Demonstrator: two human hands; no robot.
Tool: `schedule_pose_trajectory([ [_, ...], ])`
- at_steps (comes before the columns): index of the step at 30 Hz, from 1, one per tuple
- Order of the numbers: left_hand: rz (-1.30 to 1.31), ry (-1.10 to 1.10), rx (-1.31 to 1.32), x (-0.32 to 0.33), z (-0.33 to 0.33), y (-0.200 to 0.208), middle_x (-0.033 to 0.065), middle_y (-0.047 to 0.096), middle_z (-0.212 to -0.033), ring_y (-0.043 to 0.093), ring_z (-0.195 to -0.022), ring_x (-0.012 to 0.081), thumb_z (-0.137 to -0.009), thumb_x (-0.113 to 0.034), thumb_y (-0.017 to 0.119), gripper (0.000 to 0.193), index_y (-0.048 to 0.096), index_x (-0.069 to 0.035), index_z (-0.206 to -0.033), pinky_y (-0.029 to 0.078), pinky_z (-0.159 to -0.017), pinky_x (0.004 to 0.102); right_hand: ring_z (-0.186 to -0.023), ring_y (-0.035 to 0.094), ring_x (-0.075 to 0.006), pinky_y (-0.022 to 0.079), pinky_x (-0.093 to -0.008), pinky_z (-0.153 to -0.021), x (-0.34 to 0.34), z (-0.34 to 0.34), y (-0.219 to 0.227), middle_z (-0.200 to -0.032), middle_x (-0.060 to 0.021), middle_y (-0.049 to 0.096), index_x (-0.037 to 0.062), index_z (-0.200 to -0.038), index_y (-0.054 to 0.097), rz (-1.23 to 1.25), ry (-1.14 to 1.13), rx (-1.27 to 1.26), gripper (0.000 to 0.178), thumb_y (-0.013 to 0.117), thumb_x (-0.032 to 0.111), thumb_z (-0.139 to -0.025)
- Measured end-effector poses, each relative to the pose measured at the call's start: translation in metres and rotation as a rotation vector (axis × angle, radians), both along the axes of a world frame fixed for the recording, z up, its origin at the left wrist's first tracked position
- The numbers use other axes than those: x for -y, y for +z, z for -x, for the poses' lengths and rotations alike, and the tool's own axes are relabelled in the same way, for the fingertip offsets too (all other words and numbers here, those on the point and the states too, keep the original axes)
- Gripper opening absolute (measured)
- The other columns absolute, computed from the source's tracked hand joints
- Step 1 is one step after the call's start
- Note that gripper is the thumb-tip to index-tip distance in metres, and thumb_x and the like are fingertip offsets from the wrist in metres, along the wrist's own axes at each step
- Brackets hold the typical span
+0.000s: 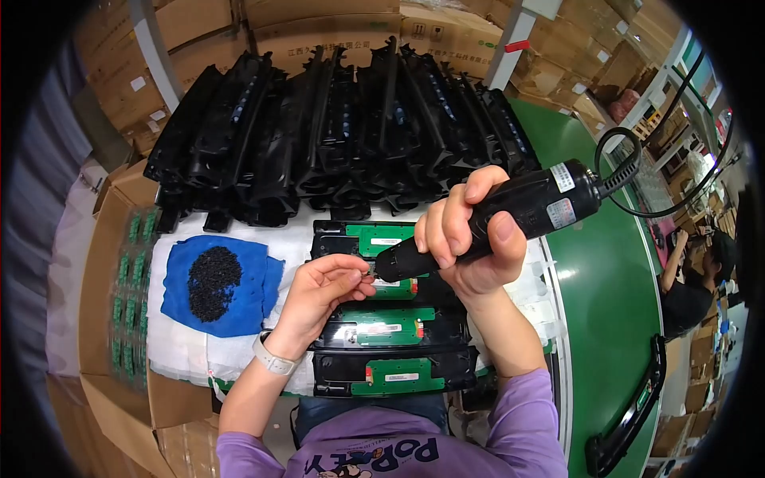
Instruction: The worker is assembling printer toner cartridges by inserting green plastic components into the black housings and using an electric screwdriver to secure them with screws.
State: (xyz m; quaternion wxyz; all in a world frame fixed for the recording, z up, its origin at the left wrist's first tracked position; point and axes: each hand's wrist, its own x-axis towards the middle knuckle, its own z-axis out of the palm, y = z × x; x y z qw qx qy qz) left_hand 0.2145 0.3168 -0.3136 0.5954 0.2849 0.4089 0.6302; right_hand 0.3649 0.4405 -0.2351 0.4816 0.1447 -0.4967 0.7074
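In my right hand (476, 235) is a black electric screwdriver (526, 203), its fingers wrapped round the body and its nose slanting down to the left. My left hand (323, 291) meets the screwdriver's tip with thumb and forefinger pinched together; whatever is between them is too small to make out. Beneath both hands lie several black plastic panels (454, 327) in a column, each carrying a green circuit board (394, 374). To the left, a heap of tiny black screw-like pieces (213, 283) rests on a blue cloth (177, 279).
Many long black plastic housings (335, 135) are stacked behind the panels. An open cardboard box (100, 319) with green boards stands at the left. On the green table (590, 319) at the right lies another black panel (633, 418). A cable (617, 151) trails from the screwdriver. Another person (693, 287) sits far right.
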Motion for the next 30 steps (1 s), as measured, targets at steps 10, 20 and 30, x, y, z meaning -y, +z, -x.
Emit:
schedule_pose_trajectory([
  [10, -0.034, 0.025, -0.021, 0.003, 0.002, -0.008, 0.0111, 0.066, -0.089, 0.065, -0.079, 0.0168, -0.086, -0.004, 0.059, 0.017, 0.059, 0.0, -0.102, 0.052, -0.07, 0.0242, -0.042, 0.045, -0.0134, 0.044, -0.0315, -0.052, 0.004, 0.004, -0.007, -0.057, -0.0026, 0.046, 0.0062, -0.098, 0.044, 0.016, -0.027, 0.037, 0.033, 0.055, 0.034, -0.085],
  [20, -0.004, 0.031, -0.152, -0.001, 0.008, -0.01, 0.0125, 0.066, -0.089, 0.066, -0.08, 0.018, -0.091, -0.007, 0.052, 0.015, 0.059, 0.002, -0.101, 0.051, -0.069, 0.0238, -0.043, 0.044, -0.0129, 0.043, -0.0312, -0.051, -0.011, 0.008, -0.014, -0.058, -0.0022, 0.045, 0.0065, -0.098, 0.045, 0.168, 0.077, 0.048, 0.027, 0.049, 0.031, -0.088],
  [30, -0.155, 0.232, -0.939, -0.003, -0.004, -0.018, 0.0131, 0.066, -0.076, 0.067, -0.073, 0.0217, -0.087, -0.001, 0.051, 0.011, 0.059, 0.002, -0.093, 0.051, -0.064, 0.0289, -0.039, 0.043, -0.0134, 0.037, -0.0254, -0.039, -0.031, 0.014, -0.029, -0.052, -0.0063, 0.046, -0.0009, -0.087, 0.047, 0.001, -0.189, 0.516, 0.021, 0.061, 0.012, -0.077],
])
